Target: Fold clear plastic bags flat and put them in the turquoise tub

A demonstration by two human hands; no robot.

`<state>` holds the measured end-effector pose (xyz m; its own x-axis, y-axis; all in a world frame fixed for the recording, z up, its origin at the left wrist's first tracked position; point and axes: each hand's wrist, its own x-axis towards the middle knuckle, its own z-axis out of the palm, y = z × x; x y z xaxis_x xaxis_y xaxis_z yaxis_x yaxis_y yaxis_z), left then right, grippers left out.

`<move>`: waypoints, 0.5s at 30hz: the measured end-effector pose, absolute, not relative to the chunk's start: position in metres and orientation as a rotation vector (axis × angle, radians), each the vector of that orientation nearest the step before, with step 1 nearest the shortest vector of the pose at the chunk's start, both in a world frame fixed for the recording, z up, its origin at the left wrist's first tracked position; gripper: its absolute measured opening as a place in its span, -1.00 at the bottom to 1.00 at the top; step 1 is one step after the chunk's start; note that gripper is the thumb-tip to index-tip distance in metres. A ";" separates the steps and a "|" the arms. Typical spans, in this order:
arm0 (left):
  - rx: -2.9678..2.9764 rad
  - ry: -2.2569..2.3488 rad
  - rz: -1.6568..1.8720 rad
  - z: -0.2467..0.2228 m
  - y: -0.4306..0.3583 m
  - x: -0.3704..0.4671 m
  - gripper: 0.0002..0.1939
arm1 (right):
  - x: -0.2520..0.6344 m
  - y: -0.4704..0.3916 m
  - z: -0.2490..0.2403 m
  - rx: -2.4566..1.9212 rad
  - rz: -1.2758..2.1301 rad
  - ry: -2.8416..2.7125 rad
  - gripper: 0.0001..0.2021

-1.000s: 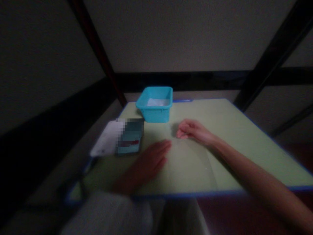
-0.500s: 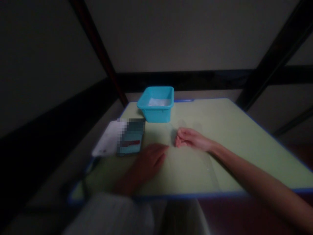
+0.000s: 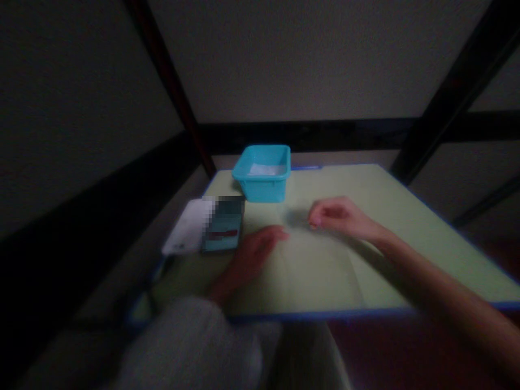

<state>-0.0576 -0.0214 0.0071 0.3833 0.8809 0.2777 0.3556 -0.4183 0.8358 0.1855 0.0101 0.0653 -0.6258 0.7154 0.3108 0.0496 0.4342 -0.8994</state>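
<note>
A thin see-through sheet or bag [image 3: 320, 281] lies on the yellow-green tabletop, only its faint edges showing. My left hand [image 3: 262, 246] rests low over the sheet's left side, fingers stretched forward and a little blurred. Across from it, my right hand [image 3: 337, 216] is raised slightly above the table, its thumb and fingertips pinched together and its other fingers curled. Whatever may be in that pinch is too small or too clear to make out. A gap separates the two hands.
A turquoise plastic basket [image 3: 265, 190] with something white inside stands at the back. Left of my left hand lie a partly pixelated dark-edged flat object [image 3: 222, 242] and a white flat item [image 3: 189, 227]. The blue-edged table [image 3: 406, 227] meets a wall behind.
My right hand has lifted and moved right, away from my left hand. My left hand has shifted slightly forward and right, its fingers straighter. The view has shifted slightly.
</note>
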 end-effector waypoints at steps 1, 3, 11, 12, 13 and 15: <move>1.892 1.020 0.996 0.006 -0.016 -0.056 -0.68 | 0.190 0.002 0.069 -0.688 1.120 -2.055 -0.85; 1.763 0.935 1.024 0.005 -0.006 -0.053 -0.65 | 0.199 -0.016 0.072 -0.747 0.938 -2.198 -0.85; 1.544 0.806 0.872 -0.007 0.018 -0.036 -0.66 | 0.225 -0.080 0.065 -0.828 0.724 -2.580 -0.77; 1.557 0.807 0.867 -0.007 0.018 -0.036 -0.67 | 0.228 -0.084 0.064 -0.843 0.695 -2.607 -0.76; 1.560 0.807 0.874 -0.007 0.017 -0.036 -0.67 | 0.231 -0.088 0.062 -0.861 0.650 -2.635 -0.72; 1.530 0.794 0.899 -0.003 0.014 -0.037 -0.66 | 0.235 -0.094 0.056 -0.908 0.507 -2.690 -0.62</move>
<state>-0.0366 0.0143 -0.0031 0.4808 0.8691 0.1163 0.0080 -0.1370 0.9905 0.2355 -0.0936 0.0563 -0.7721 0.6224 0.1285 0.5331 0.7443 -0.4023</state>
